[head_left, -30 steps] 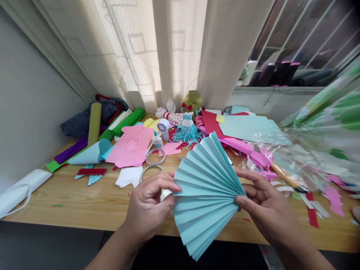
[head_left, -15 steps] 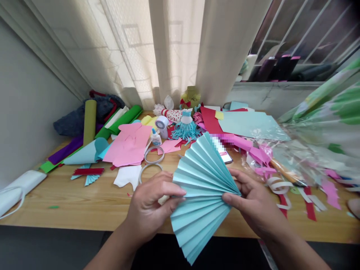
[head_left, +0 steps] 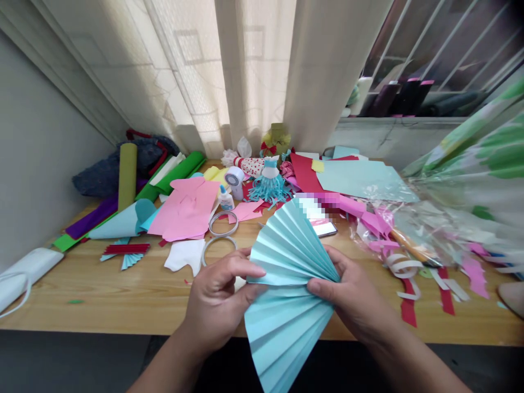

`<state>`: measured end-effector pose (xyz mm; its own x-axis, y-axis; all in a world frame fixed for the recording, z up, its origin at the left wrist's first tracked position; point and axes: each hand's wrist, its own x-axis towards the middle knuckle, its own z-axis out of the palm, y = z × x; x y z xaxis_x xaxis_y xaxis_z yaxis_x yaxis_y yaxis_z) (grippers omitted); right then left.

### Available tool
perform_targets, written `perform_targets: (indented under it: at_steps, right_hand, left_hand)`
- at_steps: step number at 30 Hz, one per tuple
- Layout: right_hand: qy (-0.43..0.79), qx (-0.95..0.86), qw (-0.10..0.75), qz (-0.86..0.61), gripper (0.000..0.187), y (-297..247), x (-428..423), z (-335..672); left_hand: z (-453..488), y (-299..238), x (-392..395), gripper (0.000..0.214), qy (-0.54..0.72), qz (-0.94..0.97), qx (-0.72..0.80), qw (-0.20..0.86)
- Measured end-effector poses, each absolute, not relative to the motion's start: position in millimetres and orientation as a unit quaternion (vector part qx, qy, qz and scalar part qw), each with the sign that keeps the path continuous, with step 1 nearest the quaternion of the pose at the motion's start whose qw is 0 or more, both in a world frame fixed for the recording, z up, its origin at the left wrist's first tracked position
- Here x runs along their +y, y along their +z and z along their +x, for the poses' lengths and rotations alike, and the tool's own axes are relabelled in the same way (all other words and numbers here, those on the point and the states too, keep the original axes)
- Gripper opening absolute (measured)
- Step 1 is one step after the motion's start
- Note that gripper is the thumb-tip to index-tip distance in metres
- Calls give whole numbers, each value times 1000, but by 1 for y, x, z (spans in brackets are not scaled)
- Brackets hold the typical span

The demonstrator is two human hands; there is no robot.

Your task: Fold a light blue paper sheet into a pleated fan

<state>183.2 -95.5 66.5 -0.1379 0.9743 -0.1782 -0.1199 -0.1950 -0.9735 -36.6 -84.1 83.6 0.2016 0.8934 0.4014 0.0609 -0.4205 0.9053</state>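
A light-blue pleated paper fan [head_left: 282, 256] is spread out in front of me, above the table's front edge. My left hand [head_left: 221, 297] pinches its curved outer edge between thumb and fingers, near the middle pleats. At the gathered point on the right, my right hand [head_left: 352, 289] grips the folds, with the thumb on top and the fingers behind. Beyond the fan, partly covered by it, lies a phone [head_left: 321, 218] with a lit screen. Two rolls of tape [head_left: 221, 251] lie just past my left hand, close to a white glue bottle [head_left: 225, 197].
Pink paper sheets [head_left: 184, 207], rolled coloured paper [head_left: 127, 174] and a white power strip [head_left: 33, 278] are to the left. A blue fringed paper dress [head_left: 270, 185] stands at the back. To the right are blue card sheets [head_left: 368, 180], plastic wrapping [head_left: 442, 229] and paper strips [head_left: 407, 305].
The fan has shifted slightly left, and its lower part hangs a little lower. My right hand has moved left with the gathered end; my left hand keeps its pinch.
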Motion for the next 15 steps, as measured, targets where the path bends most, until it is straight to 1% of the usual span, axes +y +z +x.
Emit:
perform_targets:
  at_steps: [1, 2, 3, 4, 6, 7, 8, 9, 11, 13, 15]
  right_hand:
    - [581, -472, 443, -494, 60, 66, -95, 183]
    - [521, -510, 446, -519, 63, 67, -96, 183]
    - [428, -556, 459, -545, 65, 68, -97, 182]
    - [308, -603, 477, -560, 64, 70, -99, 181]
    - [63, -676, 502, -535, 55, 78, -104, 176]
    - [-18, -706, 498, -503, 47, 83, -106, 173]
    - [-58, -736, 482, -471, 37, 87, -108, 169]
    - [-67, -763, 460, -449, 28, 91, -109, 165]
    - [-32, -797, 421, -431, 15, 97, -108, 159]
    - [18, -801, 414, -431, 9, 99, -105, 156]
    - [52, -798, 423, -426, 7, 98, -102, 155]
  left_hand:
    - [-38, 82, -84, 22, 518, 671, 366, 383]
    - [-38, 80, -83, 22, 516, 683, 372, 359]
    - [-39, 78, -83, 22, 512, 696, 378, 334]
    - [-39, 77, -83, 21, 506, 706, 384, 312]
    - [-37, 75, -84, 20, 497, 718, 395, 286]
    - [-35, 75, -85, 19, 495, 719, 400, 281]
    - [-33, 75, -86, 19, 493, 717, 405, 279]
    - [-31, 75, -87, 19, 492, 716, 409, 282]
    - [-28, 76, -90, 18, 490, 712, 408, 293]
    - [-26, 78, -91, 18, 487, 710, 396, 318]
    - [-25, 79, -92, 18, 489, 713, 377, 333]
